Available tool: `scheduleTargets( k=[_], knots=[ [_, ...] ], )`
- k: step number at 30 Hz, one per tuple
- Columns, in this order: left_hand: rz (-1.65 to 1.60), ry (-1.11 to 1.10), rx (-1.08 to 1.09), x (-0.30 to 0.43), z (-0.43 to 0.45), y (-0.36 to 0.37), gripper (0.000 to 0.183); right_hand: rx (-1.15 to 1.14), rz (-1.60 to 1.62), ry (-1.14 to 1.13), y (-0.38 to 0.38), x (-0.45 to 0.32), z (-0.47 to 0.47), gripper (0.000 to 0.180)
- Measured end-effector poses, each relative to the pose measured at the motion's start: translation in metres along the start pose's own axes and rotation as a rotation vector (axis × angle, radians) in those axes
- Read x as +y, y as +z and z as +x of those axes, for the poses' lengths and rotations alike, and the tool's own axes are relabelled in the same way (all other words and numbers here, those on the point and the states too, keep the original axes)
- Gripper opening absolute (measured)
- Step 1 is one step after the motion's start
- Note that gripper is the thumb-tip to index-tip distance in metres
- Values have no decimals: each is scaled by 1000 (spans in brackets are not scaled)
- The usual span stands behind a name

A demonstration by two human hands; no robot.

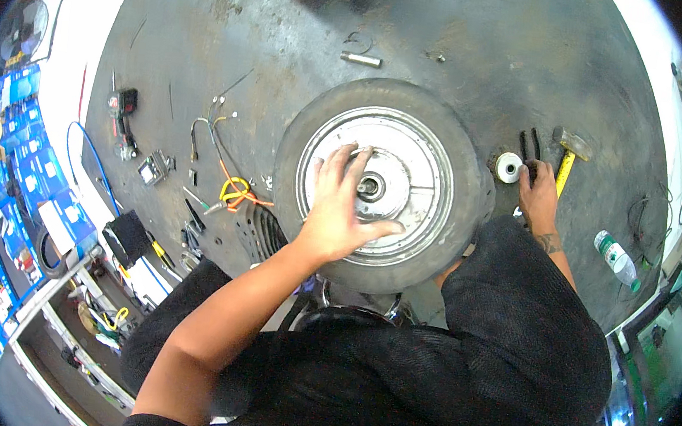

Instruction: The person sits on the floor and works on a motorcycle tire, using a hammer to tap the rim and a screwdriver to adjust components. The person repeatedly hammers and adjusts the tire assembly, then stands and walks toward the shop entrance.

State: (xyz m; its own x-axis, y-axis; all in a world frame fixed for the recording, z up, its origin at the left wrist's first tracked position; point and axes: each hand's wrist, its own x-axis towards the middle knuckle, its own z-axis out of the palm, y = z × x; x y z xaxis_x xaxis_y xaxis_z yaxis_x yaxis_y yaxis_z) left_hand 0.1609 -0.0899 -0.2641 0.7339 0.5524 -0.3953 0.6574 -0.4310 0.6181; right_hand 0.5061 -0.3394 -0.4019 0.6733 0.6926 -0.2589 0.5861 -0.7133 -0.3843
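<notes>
A wheel (472,164) with a black rubber tyre and silver metal hub lies before me, side cover up, the axle end (370,187) at its centre. My left hand (338,213) rests on the hub's left side, fingers spread and holding nothing. To the right of the tyre, my right hand (539,193) is down by the floor with its fingers bent. Under or beside those fingers is a tool with two black handles (531,144); whether they grip it is hidden. A white round piece with a dark centre hole (508,167) sits by the fingertips.
A yellow-handled hammer (566,155) lies beyond my right hand, a plastic bottle (618,261) further right. Past the tyre is a metal cylinder (361,59). On the left are orange and yellow wiring (234,189), a cordless power tool (121,118) and an open drawer (99,318).
</notes>
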Motion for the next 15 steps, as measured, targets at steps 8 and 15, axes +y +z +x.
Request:
scheduleTargets(
  k=[8, 15],
  knots=[
    [77, -50, 53, 44, 95, -30, 25, 9, 102, 150, 6, -1, -27, 34],
    [222, -235, -128, 47, 112, -34, 30, 71, 211, 184, 18, 5, -37, 34]
  ],
)
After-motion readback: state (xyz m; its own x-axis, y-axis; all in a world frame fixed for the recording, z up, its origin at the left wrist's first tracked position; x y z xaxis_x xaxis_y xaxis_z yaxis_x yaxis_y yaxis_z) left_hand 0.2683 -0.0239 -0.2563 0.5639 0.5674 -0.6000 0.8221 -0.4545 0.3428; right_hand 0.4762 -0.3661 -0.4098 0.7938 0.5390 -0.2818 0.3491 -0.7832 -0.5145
